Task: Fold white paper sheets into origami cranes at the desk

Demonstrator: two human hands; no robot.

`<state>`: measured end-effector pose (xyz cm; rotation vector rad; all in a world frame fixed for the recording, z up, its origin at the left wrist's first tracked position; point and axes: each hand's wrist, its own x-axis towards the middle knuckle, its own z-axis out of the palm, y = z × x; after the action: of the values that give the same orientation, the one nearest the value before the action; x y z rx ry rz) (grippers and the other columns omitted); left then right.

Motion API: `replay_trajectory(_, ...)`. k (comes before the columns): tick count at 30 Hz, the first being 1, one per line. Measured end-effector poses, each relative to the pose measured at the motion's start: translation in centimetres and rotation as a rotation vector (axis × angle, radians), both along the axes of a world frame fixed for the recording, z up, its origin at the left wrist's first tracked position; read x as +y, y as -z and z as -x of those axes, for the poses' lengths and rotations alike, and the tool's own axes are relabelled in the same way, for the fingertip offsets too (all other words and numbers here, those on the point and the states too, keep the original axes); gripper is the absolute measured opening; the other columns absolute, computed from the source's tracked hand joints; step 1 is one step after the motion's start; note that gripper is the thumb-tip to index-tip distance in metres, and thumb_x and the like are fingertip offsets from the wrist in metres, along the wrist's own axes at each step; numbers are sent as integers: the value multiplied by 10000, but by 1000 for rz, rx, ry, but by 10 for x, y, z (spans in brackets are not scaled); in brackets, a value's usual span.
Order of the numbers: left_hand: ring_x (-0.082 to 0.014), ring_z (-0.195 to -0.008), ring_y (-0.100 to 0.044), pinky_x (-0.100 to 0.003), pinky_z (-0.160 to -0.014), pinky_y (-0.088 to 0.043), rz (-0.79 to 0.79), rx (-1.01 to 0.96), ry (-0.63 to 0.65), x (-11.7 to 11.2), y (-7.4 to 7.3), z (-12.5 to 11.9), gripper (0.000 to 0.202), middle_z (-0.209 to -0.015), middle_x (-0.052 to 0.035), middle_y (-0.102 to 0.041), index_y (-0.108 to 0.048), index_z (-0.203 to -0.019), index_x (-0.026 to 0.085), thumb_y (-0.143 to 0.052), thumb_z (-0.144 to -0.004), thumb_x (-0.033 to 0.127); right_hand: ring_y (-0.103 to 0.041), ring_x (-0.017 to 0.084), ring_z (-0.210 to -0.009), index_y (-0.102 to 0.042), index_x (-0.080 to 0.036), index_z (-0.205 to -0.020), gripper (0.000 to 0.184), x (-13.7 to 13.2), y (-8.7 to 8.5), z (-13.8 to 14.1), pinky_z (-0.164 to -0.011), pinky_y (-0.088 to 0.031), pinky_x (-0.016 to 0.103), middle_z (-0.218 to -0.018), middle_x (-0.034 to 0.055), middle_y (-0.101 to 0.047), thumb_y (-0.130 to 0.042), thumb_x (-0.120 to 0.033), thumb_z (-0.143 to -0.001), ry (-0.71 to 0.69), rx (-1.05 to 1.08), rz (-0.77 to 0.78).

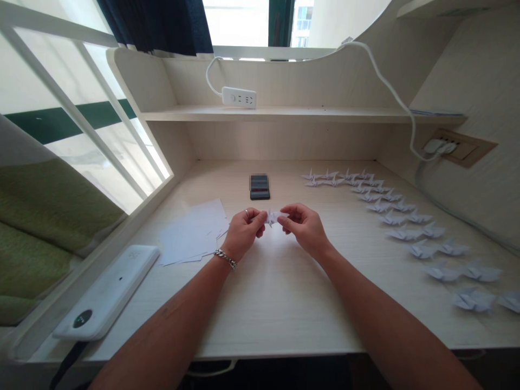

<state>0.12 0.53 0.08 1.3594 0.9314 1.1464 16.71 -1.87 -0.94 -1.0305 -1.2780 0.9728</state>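
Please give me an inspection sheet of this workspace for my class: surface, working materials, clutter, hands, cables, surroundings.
Surface: pale wood-grain desk with a raised shelf behind.
Job's things: small folded paper piece in hand; overlapping white sheets at left; folded paper birds lined up at right, the nearest cut off by the frame.
Clutter: dark object beyond the hands; white device at near left.
Hands: left hand and right hand pinch opposite ends of the folded piece.
Cables: white cable to the wall socket; another on the power strip.
Surroundings: window, dark curtain, green fabric.
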Motion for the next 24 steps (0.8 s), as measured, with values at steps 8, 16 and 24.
replay_trajectory(8,-81,-438,-460,-209,-449,-343,-28,51,-59,-3,-4,0,327,-494,10,-552,-563,-640,151,-698,-735,433,-587,141,-541,-709,-160,-846,270,3,2,0,-563,-506,299,-612,28,-653,-743,-387,-703,107,-16,-12)
replay_trajectory(16,-84,-447,-464,-208,-445,-336,-72,143,-42,0,2,1,313,-507,9,-557,-564,-670,153,-667,-764,434,-577,121,-526,-650,-158,-756,326,3,-4,-2,-524,-494,263,-599,17,-640,-776,-437,-644,22,126,205)
replay_trajectory(24,-70,-450,-433,-204,-455,-327,93,0,74,-1,1,-1,385,-510,16,-523,-506,-606,155,-693,-736,465,-527,96,-501,-574,-161,-658,394,-2,-5,0,-498,-412,240,-599,-2,-599,-723,-525,-688,-228,152,312)
